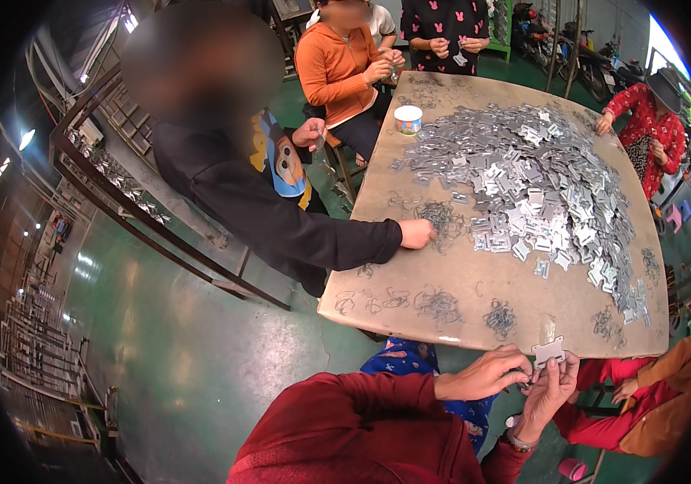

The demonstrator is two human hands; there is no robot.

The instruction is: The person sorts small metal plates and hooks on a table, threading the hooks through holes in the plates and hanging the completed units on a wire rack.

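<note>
My right hand (pixel 549 394) is raised by the table's near edge, with a flat, notched silver metal plate (pixel 549 352) pinched between thumb and fingers. Close beside it on the left is my left hand (pixel 488 373), its thumb and fingertips drawn together just below the plate. Something small and dark shows at those fingertips, too little to make out. Beyond my hands, small piles of thin dark wire hooks (pixel 500 319) lie along the table's near side. A large heap of similar metal plates (pixel 535 189) covers the middle and right of the brown table (pixel 378 234).
A co-worker in a dark sweatshirt (pixel 273 214) reaches over the table's left edge to a wire pile (pixel 440 219). Other people sit or stand round the far and right sides. A white tub (pixel 408 120) stands far left. Metal racks (pixel 160 194) line the left.
</note>
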